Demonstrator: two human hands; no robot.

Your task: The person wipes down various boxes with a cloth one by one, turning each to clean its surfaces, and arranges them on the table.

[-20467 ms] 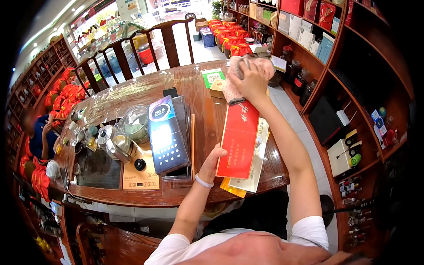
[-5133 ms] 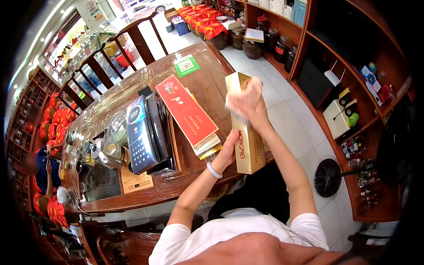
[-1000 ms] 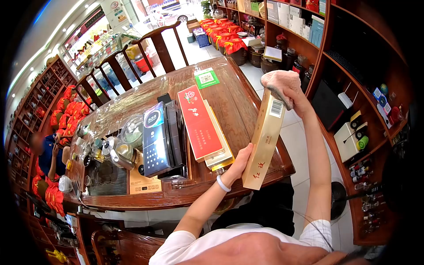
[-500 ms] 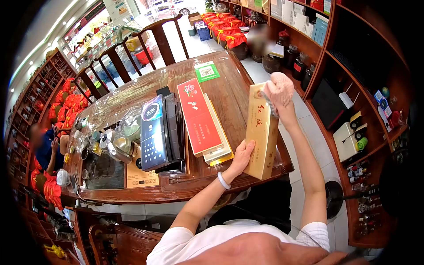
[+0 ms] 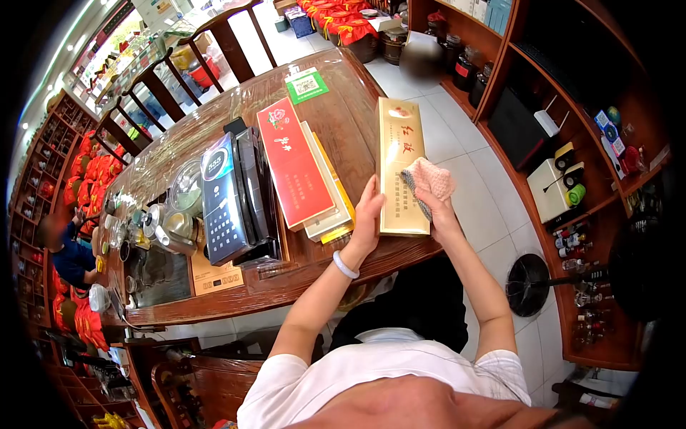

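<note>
A long gold carton point(image 5: 397, 150) with red Chinese lettering is held tilted above the table's near right corner. My left hand point(image 5: 367, 214) grips its left edge near the lower end, thumb on the side. My right hand point(image 5: 441, 211) is closed on a pink and grey cloth point(image 5: 433, 179), which is pressed against the carton's front face at the right. Left of the carton lie a red carton point(image 5: 296, 164) on top of paler and yellow ones, and a dark blue carton point(image 5: 227, 200) marked 555 beside black boxes.
The wooden table point(image 5: 350, 100) carries a green QR card point(image 5: 308, 86), a kettle point(image 5: 164, 225) and tea things. Chairs point(image 5: 229, 43) line its far side. Shelves point(image 5: 493, 93) stand right, with a black fan point(image 5: 529, 284) on the floor. Another person point(image 5: 71, 250) sits at the far left.
The cloth has moved from the carton's upper right edge down onto its front face. The carton has turned to show its front more squarely. The view has shifted.
</note>
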